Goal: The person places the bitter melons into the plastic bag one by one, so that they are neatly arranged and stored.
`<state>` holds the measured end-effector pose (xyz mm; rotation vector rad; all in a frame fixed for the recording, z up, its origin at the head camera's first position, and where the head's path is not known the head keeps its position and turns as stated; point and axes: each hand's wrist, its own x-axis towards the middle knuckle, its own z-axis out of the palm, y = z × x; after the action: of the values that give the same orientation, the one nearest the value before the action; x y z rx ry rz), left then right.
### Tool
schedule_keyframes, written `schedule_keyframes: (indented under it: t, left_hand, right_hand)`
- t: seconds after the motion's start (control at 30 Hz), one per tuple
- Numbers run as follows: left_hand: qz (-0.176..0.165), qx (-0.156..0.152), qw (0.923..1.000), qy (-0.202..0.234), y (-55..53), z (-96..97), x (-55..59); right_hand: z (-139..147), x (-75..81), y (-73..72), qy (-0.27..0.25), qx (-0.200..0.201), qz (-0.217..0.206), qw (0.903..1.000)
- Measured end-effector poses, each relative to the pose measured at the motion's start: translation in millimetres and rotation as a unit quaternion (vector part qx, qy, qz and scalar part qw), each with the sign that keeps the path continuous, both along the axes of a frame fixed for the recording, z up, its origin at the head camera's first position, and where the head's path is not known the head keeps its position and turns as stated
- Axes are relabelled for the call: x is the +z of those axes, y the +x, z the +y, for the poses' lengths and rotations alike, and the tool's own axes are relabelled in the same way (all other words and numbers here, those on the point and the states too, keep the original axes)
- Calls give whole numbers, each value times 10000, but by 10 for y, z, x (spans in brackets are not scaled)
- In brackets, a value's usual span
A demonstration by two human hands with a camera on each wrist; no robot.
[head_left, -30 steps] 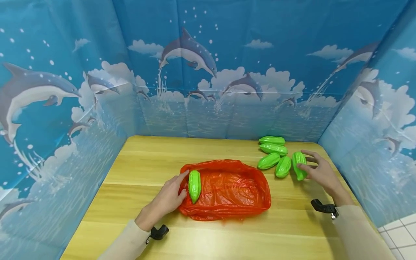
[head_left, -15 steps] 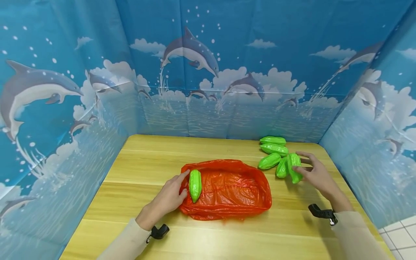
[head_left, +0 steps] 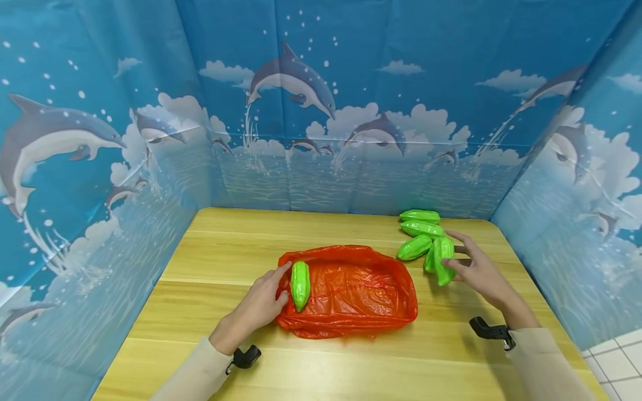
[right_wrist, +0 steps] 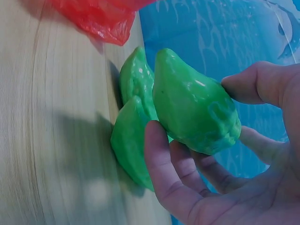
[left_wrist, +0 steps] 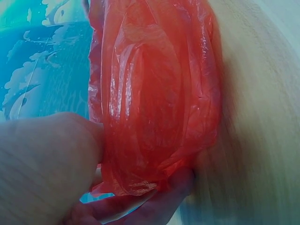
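A red plastic bag point(head_left: 358, 289) lies spread with its mouth facing up on the wooden table. One green ribbed fruit point(head_left: 301, 285) rests inside at its left end. My left hand point(head_left: 258, 301) holds the bag's left edge, with the index finger over the rim; in the left wrist view, fingers point(left_wrist: 161, 199) curl against the red film. My right hand point(head_left: 478, 273) grips another green ribbed fruit point(right_wrist: 192, 103) between thumb and fingertips, above the table. This fruit partly hides a similar green fruit point(head_left: 429, 262) behind it.
Several more green fruits point(head_left: 414, 248) lie at the table's back right, beside the right hand. A blue dolphin-print sheet point(head_left: 351, 139) walls the table point(head_left: 220, 250) at the back and both sides. A black wrist camera point(head_left: 489, 329) sits below each hand.
My right hand has lifted the green ribbed fruit and carried it left, in front of a neighbouring fruit. The left hand and the bag have stayed in place.
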<state>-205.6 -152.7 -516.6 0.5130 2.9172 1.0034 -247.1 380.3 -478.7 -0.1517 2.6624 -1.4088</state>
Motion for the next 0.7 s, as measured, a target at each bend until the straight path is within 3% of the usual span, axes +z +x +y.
schedule_keyframes:
  t: [0.5, 0.7]
  left_hand:
    - [93, -53, 9999, -15, -16, -16, -12]
    - [-15, 2, 10000, -51, -14, -10, -4]
  right_hand:
    - [-211, 136, 87, 68, 303, 80, 9995]
    - [-304, 186, 101, 88, 357, 78, 9993]
